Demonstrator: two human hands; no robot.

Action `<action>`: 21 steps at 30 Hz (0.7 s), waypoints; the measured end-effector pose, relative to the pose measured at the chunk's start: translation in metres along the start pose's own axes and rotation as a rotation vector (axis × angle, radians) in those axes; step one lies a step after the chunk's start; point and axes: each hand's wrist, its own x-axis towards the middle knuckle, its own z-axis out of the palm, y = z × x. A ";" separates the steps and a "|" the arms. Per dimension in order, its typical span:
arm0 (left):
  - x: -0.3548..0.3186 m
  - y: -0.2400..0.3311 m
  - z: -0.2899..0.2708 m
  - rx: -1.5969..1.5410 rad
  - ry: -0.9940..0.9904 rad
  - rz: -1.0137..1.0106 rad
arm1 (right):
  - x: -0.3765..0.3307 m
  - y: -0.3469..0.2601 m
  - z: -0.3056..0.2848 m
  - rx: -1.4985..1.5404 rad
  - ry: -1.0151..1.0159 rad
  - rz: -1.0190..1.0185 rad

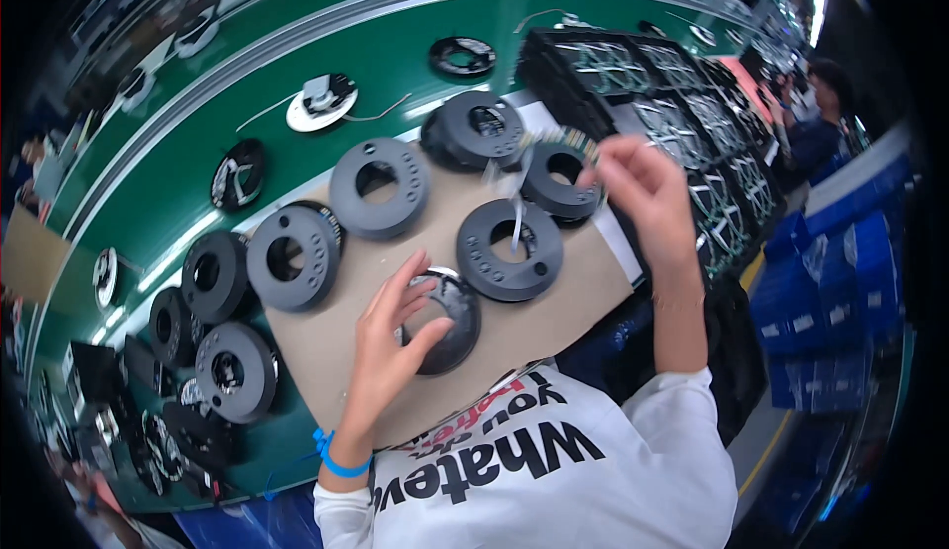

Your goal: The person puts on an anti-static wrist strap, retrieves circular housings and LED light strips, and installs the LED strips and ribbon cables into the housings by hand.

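My left hand has its fingers spread, with the thumb over a dark round housing on the brown board. Whether it presses on the housing I cannot tell. Raised at the right, my right hand pinches the end of a thin curved circuit strip, blurred by motion. A pale cable or film hangs near that strip. Below the strip lies a grey ring-shaped cover; a second grey ring cover sits between my hands.
More grey ring covers line the brown board and the green bench at left. Beyond stands a white disc with wires. Black trays of wired parts fill the right side, near blue bins. A person is at far right.
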 end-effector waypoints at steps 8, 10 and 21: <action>-0.023 -0.018 0.003 -0.461 -0.073 -0.181 | -0.046 0.034 0.080 0.288 -0.448 0.194; -0.028 -0.015 -0.004 -0.477 -0.040 -0.211 | -0.047 0.039 0.082 0.275 -0.450 0.196; -0.050 0.003 -0.012 -0.297 -0.042 -0.236 | -0.102 0.097 0.043 0.151 0.173 0.476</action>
